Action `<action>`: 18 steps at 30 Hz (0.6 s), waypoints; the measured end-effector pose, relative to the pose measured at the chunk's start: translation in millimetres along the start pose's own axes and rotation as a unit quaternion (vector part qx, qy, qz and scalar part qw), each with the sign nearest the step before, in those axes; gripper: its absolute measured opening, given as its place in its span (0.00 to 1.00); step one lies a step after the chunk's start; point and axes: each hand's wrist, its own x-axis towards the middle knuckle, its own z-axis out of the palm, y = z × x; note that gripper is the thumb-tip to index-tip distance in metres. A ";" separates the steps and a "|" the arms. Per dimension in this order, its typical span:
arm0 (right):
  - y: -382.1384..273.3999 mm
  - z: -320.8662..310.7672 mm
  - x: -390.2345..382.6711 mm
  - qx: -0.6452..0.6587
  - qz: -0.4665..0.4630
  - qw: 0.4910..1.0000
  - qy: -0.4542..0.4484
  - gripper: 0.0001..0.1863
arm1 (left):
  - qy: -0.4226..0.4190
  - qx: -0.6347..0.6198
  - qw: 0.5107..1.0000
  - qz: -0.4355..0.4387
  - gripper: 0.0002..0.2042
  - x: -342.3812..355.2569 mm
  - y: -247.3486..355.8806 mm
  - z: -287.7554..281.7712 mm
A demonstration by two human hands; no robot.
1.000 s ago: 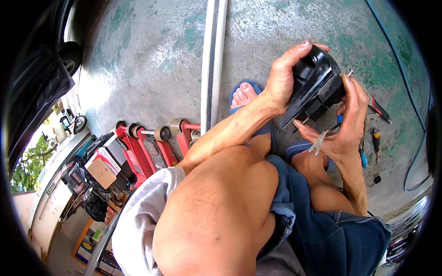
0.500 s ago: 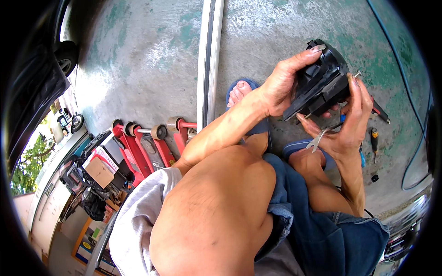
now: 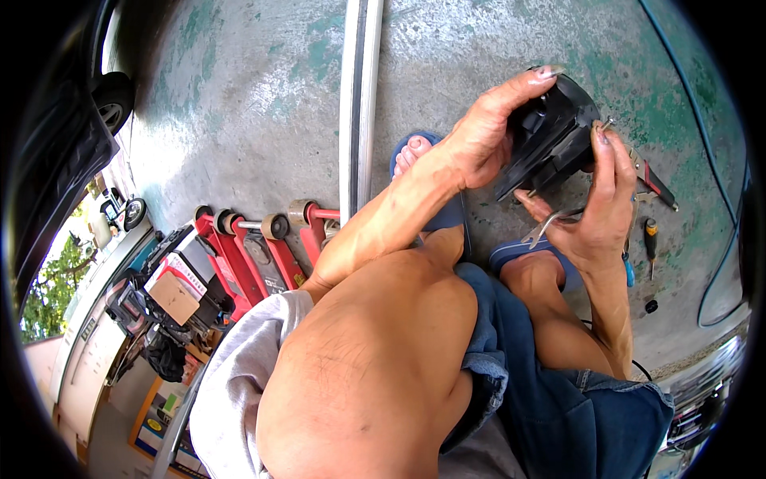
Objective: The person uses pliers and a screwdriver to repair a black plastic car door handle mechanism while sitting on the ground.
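The concrete floor [image 3: 239, 120], grey with worn green paint, spreads under me, and at the far left a dark car [image 3: 60, 152] stands over it. A pale rail [image 3: 361, 104] with a dark stripe runs away from me, to the left of my feet. Red jacks [image 3: 227, 259] sit to the left of my left leg, and a blue hose [image 3: 702, 120] curves along the right side.

I have the black part [image 3: 562, 132] up in front of me, over the floor, between both hands. My left hand [image 3: 483, 148] is clamped on its left side, thumb along the top edge; the other fingers are mostly hidden. My right hand [image 3: 598, 215] spans its right side, fingertips at the upper edge and thumb apart from them, near the lower corner.

Beyond my right hand lies a red-handled tool [image 3: 656, 185], with a screwdriver [image 3: 651, 243] nearer me. A forked tool [image 3: 538, 229] juts from my right palm, its other end hidden. A blue grip [image 3: 629, 270] shows just beside my right wrist; I can't tell whether I hold it. A screw [image 3: 609, 122] sticks out by my right fingertips.
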 end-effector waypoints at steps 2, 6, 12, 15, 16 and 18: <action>1.0 2.9 -3.4 -0.012 -0.018 1.000 -0.015 0.47 | 0.003 -0.002 1.000 0.001 0.17 -0.2 1.4 -0.8; -0.7 3.6 -7.8 0.014 0.009 0.999 -0.049 0.54 | 0.004 -0.003 1.000 0.003 0.15 0.6 1.3 -0.5; -1.2 11.0 -8.5 0.032 0.026 0.997 -0.060 0.53 | 0.024 0.007 0.999 0.022 0.13 3.8 -0.8 1.1; -1.9 12.1 -7.6 0.033 0.035 0.997 -0.060 0.53 | 0.044 0.060 0.995 0.061 0.13 5.4 -4.3 -0.4; -1.8 12.1 -7.3 0.033 0.036 0.997 -0.060 0.53 | 0.044 0.060 0.995 0.060 0.13 5.1 -4.7 0.9; -1.5 12.3 -6.3 0.050 0.033 0.996 -0.062 0.53 | 0.087 0.082 0.988 0.102 0.12 3.8 -3.8 5.5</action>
